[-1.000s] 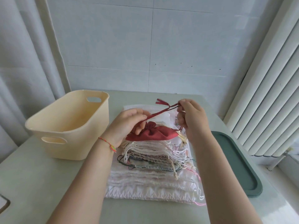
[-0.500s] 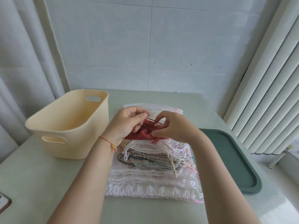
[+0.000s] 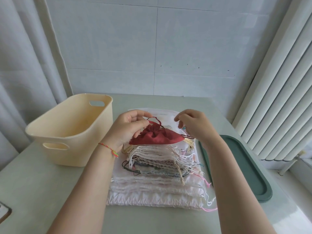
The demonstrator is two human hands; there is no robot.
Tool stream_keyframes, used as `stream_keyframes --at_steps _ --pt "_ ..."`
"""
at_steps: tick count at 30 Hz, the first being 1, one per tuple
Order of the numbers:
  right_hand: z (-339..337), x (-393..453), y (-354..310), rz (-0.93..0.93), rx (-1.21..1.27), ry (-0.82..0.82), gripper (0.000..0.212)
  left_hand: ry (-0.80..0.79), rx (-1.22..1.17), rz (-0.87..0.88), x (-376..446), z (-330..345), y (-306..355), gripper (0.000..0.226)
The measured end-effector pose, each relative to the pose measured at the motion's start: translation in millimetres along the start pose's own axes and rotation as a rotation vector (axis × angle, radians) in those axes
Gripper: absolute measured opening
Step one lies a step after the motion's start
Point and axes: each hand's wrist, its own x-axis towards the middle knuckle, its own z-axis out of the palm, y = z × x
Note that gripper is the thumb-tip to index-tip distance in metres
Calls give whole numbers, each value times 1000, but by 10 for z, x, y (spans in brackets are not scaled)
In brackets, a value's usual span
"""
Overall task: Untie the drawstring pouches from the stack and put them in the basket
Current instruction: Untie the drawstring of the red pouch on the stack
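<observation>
A dark red drawstring pouch lies on top of a stack of pale pouches at the table's middle, its neck still gathered. My left hand grips the pouch's left side and pinches a loop of its red cord between thumb and forefinger. My right hand hovers just right of the pouch, fingers curled and spread, with a dark cord end trailing beneath it; whether it holds that cord is unclear. The cream plastic basket stands to the left of the stack and looks to hold nothing.
A dark green tray lies right of the stack, near the table's right edge. White vertical blinds hang on the right, a grey curtain on the left, a tiled wall behind. A small dark-edged object shows at the lower left.
My right hand has let go of the pouch's neck and moved right and up. The left hand now holds a loop of red cord lifted off the gathered neck.
</observation>
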Motion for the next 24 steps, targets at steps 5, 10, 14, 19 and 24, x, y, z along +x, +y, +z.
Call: stream_keyframes --at_steps 5,10,14,19,24 --pt "271 2 70 -61 -387 -108 29 -7 -1 -8 7 18 -3 17" --pt "345 4 75 -165 -469 -78 10 -5 3 -1 0 6 -2 17" --pt "214 26 28 -75 -93 124 13 -23 28 -49 6 8 -34 21" --pt "190 2 -15 -103 147 391 14 -43 239 -80 34 100 -85 12" --pt "158 -4 -1 -160 164 504 14 -23 297 -76 58 124 -189 6"
